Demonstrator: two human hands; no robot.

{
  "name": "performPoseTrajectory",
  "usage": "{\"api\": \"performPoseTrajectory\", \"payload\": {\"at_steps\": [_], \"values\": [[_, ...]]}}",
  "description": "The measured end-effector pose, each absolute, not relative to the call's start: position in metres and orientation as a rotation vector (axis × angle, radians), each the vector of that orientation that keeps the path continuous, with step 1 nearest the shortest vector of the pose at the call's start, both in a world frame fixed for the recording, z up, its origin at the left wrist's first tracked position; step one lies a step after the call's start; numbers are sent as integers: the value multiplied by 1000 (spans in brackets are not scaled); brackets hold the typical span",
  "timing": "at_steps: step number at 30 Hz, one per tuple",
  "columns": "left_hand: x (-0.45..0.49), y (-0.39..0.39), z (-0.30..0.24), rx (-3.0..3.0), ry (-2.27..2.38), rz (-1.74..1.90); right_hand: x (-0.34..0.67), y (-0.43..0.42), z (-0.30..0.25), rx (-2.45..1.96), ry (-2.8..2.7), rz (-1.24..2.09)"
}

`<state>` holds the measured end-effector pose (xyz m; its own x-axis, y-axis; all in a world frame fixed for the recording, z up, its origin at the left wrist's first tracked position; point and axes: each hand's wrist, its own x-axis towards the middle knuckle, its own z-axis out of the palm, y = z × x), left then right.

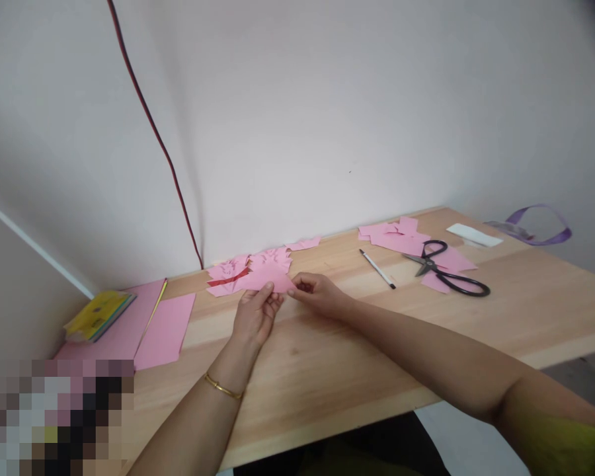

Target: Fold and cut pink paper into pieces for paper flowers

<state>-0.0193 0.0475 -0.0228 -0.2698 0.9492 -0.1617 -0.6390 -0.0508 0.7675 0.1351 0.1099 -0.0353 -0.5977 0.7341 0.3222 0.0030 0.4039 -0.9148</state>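
Observation:
A cut piece of pink paper (268, 268) with a jagged upper edge is held up over the wooden table. My left hand (258, 314) pinches its lower edge between thumb and fingers. At the paper's lower right corner, my right hand (320, 294) has thumb and forefinger closed on it. Just behind and to the left lies another jagged pink paper piece (223, 289), with a red strip (228, 277) across it. Part of that piece is hidden by the paper in my hands.
Black-handled scissors (431, 266) rest by pink scraps (391, 238) at the right, near a pen (377, 268) and a white strip (475, 235). Pink sheets (166, 330), a yellow pencil (151, 317) and a yellow packet (99, 316) lie left. A cable (171, 162) hangs along the wall.

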Motion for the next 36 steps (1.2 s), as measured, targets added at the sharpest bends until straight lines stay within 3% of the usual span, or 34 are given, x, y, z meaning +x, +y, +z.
{"api": "performPoseTrajectory", "payload": {"at_steps": [16,36], "values": [[-11,45,-34,776,1144,1574,133,102,-26,-693,-1683,1157],[-12,45,-33,738,1081,1607,137,104,-25,-666,-1651,1172]]}}
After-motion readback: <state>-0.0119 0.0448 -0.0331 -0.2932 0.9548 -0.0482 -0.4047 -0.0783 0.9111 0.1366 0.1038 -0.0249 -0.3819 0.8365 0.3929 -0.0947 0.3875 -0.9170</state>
